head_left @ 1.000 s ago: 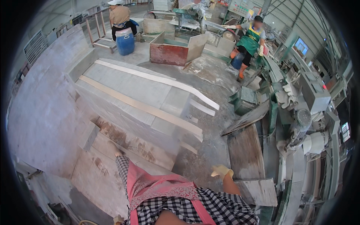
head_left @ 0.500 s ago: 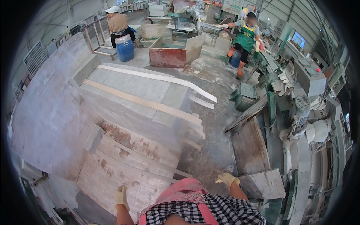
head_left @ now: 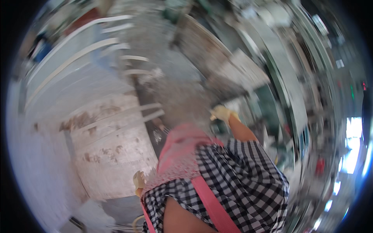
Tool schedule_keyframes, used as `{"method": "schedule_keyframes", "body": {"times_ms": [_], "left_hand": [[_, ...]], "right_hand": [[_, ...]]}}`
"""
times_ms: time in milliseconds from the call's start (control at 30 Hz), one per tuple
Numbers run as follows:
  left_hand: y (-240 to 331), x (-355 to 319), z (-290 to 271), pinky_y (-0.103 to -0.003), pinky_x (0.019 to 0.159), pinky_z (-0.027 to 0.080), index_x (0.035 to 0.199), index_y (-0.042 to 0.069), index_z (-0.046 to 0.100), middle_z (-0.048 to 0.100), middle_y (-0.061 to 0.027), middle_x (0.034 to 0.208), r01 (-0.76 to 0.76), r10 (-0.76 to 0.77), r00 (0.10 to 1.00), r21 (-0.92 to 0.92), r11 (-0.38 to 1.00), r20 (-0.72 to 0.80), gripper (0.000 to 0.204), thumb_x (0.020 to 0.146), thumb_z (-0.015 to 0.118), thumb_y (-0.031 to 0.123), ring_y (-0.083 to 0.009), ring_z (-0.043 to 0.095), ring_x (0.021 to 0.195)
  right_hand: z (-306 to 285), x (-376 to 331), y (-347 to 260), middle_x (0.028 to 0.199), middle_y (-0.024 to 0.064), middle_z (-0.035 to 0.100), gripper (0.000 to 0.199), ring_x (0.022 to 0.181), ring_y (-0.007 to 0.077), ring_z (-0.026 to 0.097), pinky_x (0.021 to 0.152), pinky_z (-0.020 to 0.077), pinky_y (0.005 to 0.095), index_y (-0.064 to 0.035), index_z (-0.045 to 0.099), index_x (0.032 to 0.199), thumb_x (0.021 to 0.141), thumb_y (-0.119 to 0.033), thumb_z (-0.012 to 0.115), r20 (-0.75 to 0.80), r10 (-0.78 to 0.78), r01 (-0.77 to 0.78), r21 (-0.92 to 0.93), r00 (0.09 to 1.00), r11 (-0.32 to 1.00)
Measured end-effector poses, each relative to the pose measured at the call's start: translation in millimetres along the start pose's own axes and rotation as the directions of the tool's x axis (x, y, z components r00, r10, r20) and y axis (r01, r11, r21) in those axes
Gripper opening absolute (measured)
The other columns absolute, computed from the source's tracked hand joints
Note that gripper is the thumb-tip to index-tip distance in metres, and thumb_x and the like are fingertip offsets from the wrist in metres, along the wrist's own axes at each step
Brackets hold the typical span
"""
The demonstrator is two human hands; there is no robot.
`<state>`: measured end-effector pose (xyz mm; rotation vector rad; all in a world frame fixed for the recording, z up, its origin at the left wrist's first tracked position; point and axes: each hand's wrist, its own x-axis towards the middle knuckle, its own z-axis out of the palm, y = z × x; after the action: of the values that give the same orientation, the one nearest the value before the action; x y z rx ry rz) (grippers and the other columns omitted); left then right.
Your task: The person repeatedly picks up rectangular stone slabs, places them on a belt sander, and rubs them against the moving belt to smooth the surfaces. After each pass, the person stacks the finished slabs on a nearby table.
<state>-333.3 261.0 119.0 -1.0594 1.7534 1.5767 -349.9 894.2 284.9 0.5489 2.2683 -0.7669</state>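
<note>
My right hand [head_left: 222, 113], in a pale work glove, hangs out in front of my right side. Its fingers are loosely apart, and nothing shows in them. My left hand [head_left: 138, 181], gloved alike, hangs low by my left hip next to the wide board [head_left: 112, 167] with brown stains. It looks loosely open and holds nothing that I can see. Pale strips [head_left: 152, 115] lie across the board and stick out past its edge. My pink apron [head_left: 180, 149] covers part of both the board and the floor.
Grey slabs [head_left: 74, 83] with long strips over them are stacked at the upper left. Ahead runs a wet, dirty floor [head_left: 180, 93]. Upright boards [head_left: 206, 40] and green machinery [head_left: 272, 112] line the right side. Much of the picture is smeared by motion.
My view has swung to the right, so the slab stack and stained board have shifted left. The two people are no longer clearly seen. Both hands stay gloved and without anything visible in them.
</note>
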Motion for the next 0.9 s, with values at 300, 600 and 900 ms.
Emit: {"method": "schedule_keyframes", "body": {"times_ms": [300,600,900], "left_hand": [[42.5,11.7,41.0,-0.029,0.072,0.052,0.119,-0.001,0.063,0.07,-0.0109,0.099,-0.066,0.028,0.988,0.252,0.966,0.154,0.038,0.098,0.062,0.03,-0.0167,0.066,0.089],[127.0,95.3,221.3,-0.026,0.074,0.051,0.12,-0.001,0.062,0.069,-0.0094,0.1,-0.302,0.158,0.886,0.282,0.911,0.437,0.039,0.098,0.064,0.031,-0.0145,0.065,0.091],[140.4,-23.4,533.0,-0.028,0.093,0.05,0.127,-0.001,0.061,0.069,-0.0095,0.113,-0.688,0.177,0.62,0.421,0.591,0.765,0.038,0.1,0.063,0.026,-0.0159,0.065,0.105]], "right_hand": [[72.7,-113.1,127.7,0.107,0.0078,0.077,0.048,0.105,0.0201,0.069,0.095,0.048,0.0292,-0.0021,0.072,0.114,0.095,-0.04,0.049,-0.026,0.463,-0.393,0.487,0.886,0.78],[148.8,-191.9,224.3,0.107,0.0086,0.076,0.046,0.108,0.0268,0.068,0.094,0.0494,0.037,-0.0099,0.074,0.115,0.086,-0.038,0.051,-0.107,0.697,-0.388,0.767,0.709,0.512],[179.9,-250.6,313.3,0.115,0.01,0.073,0.049,0.108,0.0283,0.068,0.091,0.0494,0.0395,-0.0111,0.074,0.11,0.087,-0.047,0.049,-0.05,0.839,-0.552,0.732,0.541,0.399]]}}
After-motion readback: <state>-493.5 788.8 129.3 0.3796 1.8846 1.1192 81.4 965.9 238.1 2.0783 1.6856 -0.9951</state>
